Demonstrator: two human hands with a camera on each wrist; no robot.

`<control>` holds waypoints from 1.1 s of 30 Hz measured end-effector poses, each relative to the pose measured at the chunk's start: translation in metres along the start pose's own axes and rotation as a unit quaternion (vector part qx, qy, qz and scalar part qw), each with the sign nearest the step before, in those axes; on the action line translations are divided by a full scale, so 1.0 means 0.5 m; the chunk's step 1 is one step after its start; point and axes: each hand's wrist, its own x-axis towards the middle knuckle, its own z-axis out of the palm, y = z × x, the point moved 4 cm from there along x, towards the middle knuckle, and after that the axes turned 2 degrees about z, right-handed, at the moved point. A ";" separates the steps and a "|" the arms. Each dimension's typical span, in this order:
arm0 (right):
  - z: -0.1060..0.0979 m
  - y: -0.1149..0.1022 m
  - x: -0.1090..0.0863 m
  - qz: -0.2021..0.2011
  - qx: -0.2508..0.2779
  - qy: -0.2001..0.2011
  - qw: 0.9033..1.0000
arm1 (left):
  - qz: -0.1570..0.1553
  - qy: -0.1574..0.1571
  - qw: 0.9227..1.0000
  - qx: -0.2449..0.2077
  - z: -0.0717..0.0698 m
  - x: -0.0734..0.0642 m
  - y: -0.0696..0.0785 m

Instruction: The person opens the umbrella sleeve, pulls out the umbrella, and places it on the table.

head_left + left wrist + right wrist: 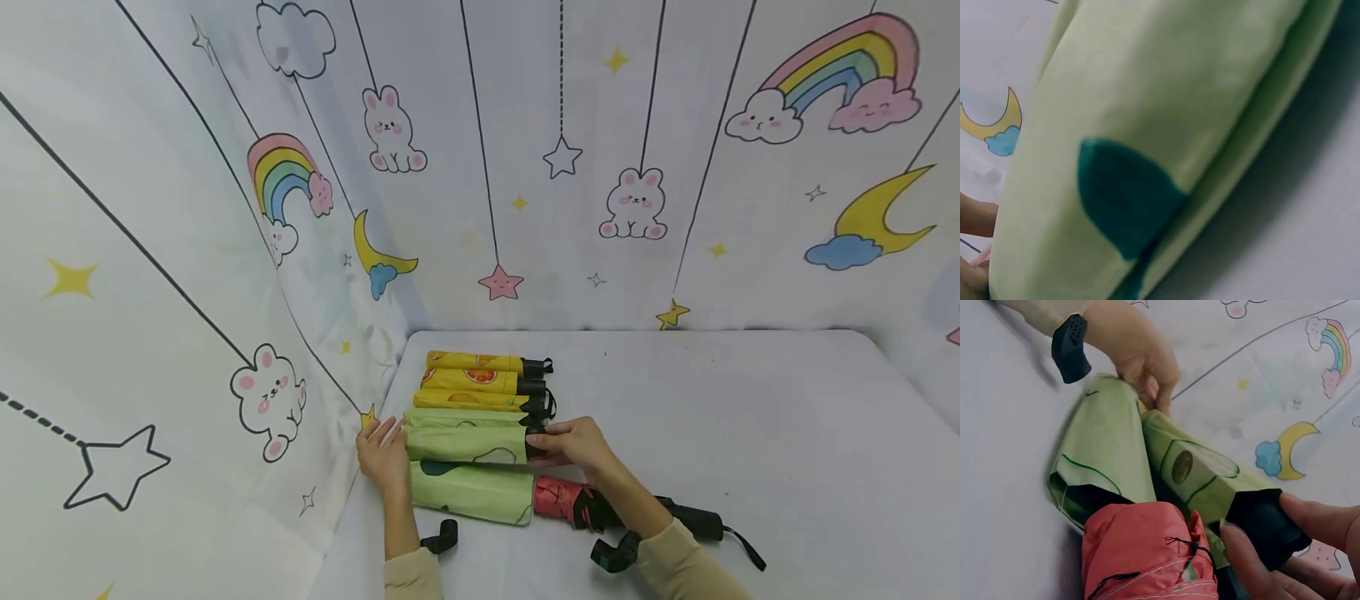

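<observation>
In the head view, my right hand [577,446] pinches the black end [1266,522] of a green avocado-print folding umbrella [465,445]. My left hand [382,457] touches that umbrella's far left end, its fingers fairly straight and a little spread. Just in front lies a green sleeve [472,493] of the same print; its near end gapes in the right wrist view. A red folded umbrella [557,498] lies against that opening; whether its tip is inside I cannot tell. Green cloth with a dark green leaf patch [1125,194] fills the left wrist view.
Behind the held umbrella lie another green one [465,417] and several yellow orange-print umbrellas [468,381], side by side. The red umbrella's black handle [697,521] and strap extend right under my right forearm. A printed cloth wall [450,208] encloses the white table [750,417].
</observation>
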 end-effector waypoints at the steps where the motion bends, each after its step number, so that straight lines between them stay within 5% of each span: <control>1: -0.002 -0.003 -0.001 0.001 0.002 0.000 1.000 | -0.001 -0.002 1.000 0.000 0.001 -0.001 0.000; 33: -0.071 -0.013 -0.040 0.005 0.013 -0.019 1.000 | -0.005 0.000 1.000 -0.001 -0.006 -0.004 0.015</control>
